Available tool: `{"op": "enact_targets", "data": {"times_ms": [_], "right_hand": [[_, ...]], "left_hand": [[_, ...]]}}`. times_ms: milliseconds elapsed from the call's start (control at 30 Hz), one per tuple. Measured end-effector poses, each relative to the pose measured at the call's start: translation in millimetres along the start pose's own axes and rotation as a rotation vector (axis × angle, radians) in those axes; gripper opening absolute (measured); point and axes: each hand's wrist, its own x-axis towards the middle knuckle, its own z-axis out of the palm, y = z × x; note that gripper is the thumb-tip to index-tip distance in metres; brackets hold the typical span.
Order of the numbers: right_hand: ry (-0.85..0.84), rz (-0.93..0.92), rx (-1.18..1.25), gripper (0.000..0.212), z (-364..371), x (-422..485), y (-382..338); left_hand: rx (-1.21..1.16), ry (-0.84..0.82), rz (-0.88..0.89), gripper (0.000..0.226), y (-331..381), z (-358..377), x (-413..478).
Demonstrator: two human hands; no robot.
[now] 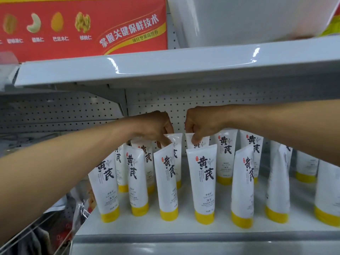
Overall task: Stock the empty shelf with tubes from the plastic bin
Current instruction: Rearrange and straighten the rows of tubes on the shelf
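— How much of the left back tube (176,139) shows?
— Only its crimped top. A front tube (166,181) covers the rest, along with some fingertips of the left hand (156,127).
— And the right back tube (203,139)?
— The same. The thumb of the right hand (200,124) and a second front tube (202,179) cover it.
— Anything cropped?
— The edge tube (329,190) at three o'clock and the red box (82,24) at eleven o'clock. The tubes' small print is unreadable.

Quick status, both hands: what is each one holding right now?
Left hand: closed, pinching the top edge of the left back-row tube.
Right hand: closed, pinching the top edge of the right back-row tube.
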Motion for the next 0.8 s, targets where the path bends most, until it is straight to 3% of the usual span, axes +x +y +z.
{"op": "enact_targets", "data": {"times_ms": [67, 200, 600, 800], "right_hand": [[0.015, -0.003, 0.013, 0.027, 2, 3, 3], [0.029, -0.005, 0.027, 0.012, 6, 7, 10], [0.018, -0.013, 0.020, 0.011, 8, 10, 12], [0.011, -0.017, 0.026, 0.023, 10, 6, 14]], "left_hand": [[-0.005, 0.001, -0.003, 0.027, 0, 1, 2], [-0.017, 0.014, -0.002, 0.025, 0, 2, 3], [0.002, 0.029, -0.024, 0.026, 0, 3, 2], [0.028, 0.026, -0.018, 0.024, 3, 4, 2]]}}
